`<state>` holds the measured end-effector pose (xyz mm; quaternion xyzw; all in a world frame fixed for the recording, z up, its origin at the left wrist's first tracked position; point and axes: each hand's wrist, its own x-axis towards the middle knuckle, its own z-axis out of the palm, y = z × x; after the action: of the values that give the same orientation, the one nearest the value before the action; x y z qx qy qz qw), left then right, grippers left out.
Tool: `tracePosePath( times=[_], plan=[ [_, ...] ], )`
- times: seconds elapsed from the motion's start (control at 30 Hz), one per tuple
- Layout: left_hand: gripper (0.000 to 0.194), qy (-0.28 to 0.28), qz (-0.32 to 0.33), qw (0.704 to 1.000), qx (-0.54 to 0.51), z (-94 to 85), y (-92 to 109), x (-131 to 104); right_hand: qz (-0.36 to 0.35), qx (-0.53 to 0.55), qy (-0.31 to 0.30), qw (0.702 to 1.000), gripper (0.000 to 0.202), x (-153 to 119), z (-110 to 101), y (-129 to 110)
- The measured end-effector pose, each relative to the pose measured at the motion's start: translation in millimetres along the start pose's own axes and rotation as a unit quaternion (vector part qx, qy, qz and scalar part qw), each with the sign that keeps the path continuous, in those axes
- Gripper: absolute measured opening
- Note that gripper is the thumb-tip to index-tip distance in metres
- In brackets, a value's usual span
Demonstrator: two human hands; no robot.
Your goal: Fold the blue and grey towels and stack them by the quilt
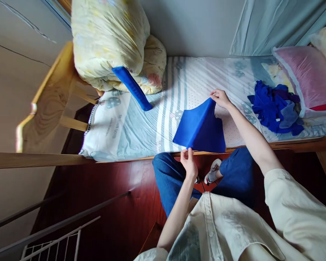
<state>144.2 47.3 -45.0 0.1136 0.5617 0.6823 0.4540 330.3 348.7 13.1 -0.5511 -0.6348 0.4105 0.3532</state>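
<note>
A cream shirt [222, 221] is nearest, above the seated person's jeans [236, 174]. The left hand [189, 166] pinches the blue cloth [198, 128] at its near edge, fingertips clamped on the fabric; the right hand [220, 98] pinches its far corner likewise. The cloth slopes away from a crease between the two hands (quite a crisp ridge), over the patterned bed sheet [138, 141]. Beyond, a blue fabric heap [273, 105] lies right, near a pink pillow [309, 74]; left, a folded blue strip [132, 88] meets the yellow quilt [108, 36].

Cream buttoned shirt [230, 217], blue jeans [165, 177], grey sock [212, 176]
</note>
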Motion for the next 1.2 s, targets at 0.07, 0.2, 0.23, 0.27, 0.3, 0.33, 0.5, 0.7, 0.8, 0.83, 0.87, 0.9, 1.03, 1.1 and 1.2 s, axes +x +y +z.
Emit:
tracePosePath(
  times=[0.07, 0.2, 0.23, 0.27, 0.3, 0.33, 0.5, 0.7, 0.8, 0.83, 0.87, 0.9, 1.03, 1.1, 1.2],
  plan=[
    [0.05, -0.003, 0.057, 0.998, 0.008, 2.5, 25, 20, -0.019, 0.052, 0.025, 0.998, 0.026, -18, -20, -14],
    [0.054, -0.055, 0.163, 0.985, 0.01, 22.2, 87, 63, -0.041, 0.127, 0.075, 0.988, 0.039, -56, -55, -44],
    [0.055, -0.073, 0.188, 0.979, 0.017, 29.1, 104, 73, -0.048, 0.137, 0.085, 0.986, 0.041, -64, -62, -51],
    [0.055, -0.097, 0.206, 0.973, 0.026, 36.3, 121, 81, -0.056, 0.144, 0.094, 0.983, 0.042, -72, -69, -59],
    [0.056, -0.12, 0.221, 0.967, 0.032, 43.3, 138, 89, -0.066, 0.15, 0.102, 0.981, 0.044, -80, -75, -66],
    [0.057, -0.138, 0.237, 0.961, 0.038, 49.9, 154, 96, -0.076, 0.155, 0.11, 0.979, 0.045, -87, -80, -74],
    [0.064, -0.204, 0.31, 0.927, 0.053, 71.0, 216, 114, -0.119, 0.164, 0.147, 0.968, 0.043, -113, -100, -103],
    [0.066, -0.227, 0.354, 0.904, 0.074, 71.3, 248, 108, -0.14, 0.172, 0.171, 0.96, 0.037, -135, -112, -112],
    [0.064, -0.233, 0.343, 0.906, 0.082, 69.1, 255, 101, -0.136, 0.182, 0.196, 0.954, 0.032, -142, -111, -110],
    [0.064, -0.238, 0.338, 0.907, 0.08, 68.5, 257, 99, -0.134, 0.185, 0.202, 0.952, 0.031, -145, -111, -109],
    [0.064, -0.241, 0.332, 0.908, 0.078, 67.9, 258, 98, -0.132, 0.186, 0.206, 0.952, 0.03, -148, -111, -108],
    [0.063, -0.244, 0.327, 0.91, 0.077, 67.0, 259, 98, -0.13, 0.187, 0.206, 0.952, 0.03, -151, -111, -108],
    [0.058, -0.25, 0.311, 0.912, 0.098, 57.3, 258, 96, -0.11, 0.189, 0.191, 0.957, 0.03, -175, -113, -106],
    [0.053, -0.251, 0.297, 0.914, 0.117, 47.5, 255, 94, -0.09, 0.193, 0.181, 0.96, 0.033, -193, -115, -104],
    [0.045, -0.254, 0.262, 0.919, 0.148, 30.7, 249, 91, -0.062, 0.188, 0.17, 0.965, 0.037, -218, -115, -96]
  ],
)
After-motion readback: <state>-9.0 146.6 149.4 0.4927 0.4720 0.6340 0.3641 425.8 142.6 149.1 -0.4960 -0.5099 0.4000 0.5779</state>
